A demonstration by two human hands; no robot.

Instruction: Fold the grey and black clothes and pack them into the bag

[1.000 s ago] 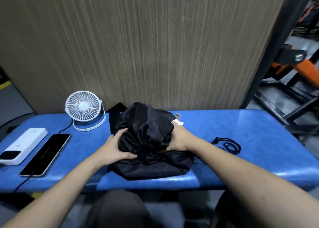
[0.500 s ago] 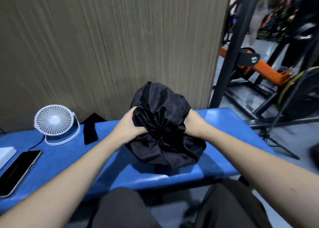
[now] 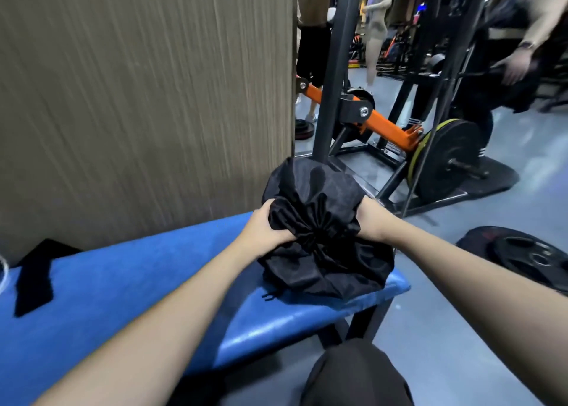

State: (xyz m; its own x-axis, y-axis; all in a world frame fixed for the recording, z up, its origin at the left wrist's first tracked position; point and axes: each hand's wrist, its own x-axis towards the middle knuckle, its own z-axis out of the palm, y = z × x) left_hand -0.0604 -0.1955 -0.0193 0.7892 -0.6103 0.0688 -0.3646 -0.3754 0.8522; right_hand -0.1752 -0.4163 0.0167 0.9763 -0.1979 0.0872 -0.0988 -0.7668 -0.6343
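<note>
Bag: one black drawstring bag (image 3: 322,239), bulging and full, at the right end of the blue bench (image 3: 129,282); its lower part seems to rest on the padding near the bench's corner, with the upper part raised between the hands.
Bag mouth: gathered into tight pleats at the middle and turned toward the person, so it looks already drawn closed.
Clothes: no grey or black garment shows outside the bag; judging by the bulge, they are packed inside, though the contents are hidden.
Left hand: one left hand (image 3: 261,226), fingers curled into the fabric on the bag's left side, clamped on a fold beside the gathered mouth.
Right hand: one right hand (image 3: 370,221), pressed against the bag's right side and gripping it; its fingertips are hidden behind the cloth.
Why held so: a hand on each flank steadies a soft, heavy bundle so it neither sags nor rolls off the nearby edge; probably the closing or setting-down stage, with the task nearly finished.
Cord end: one small dark toggle or cord tip (image 3: 270,296) pokes out under the bag onto the bench.
Black strip: one flat black piece (image 3: 33,279) lies well apart at the bench's left; what it is I cannot tell.
Surroundings: one wood-grain panel (image 3: 138,83) behind the bench; weight plates and a rack to the right.
</note>
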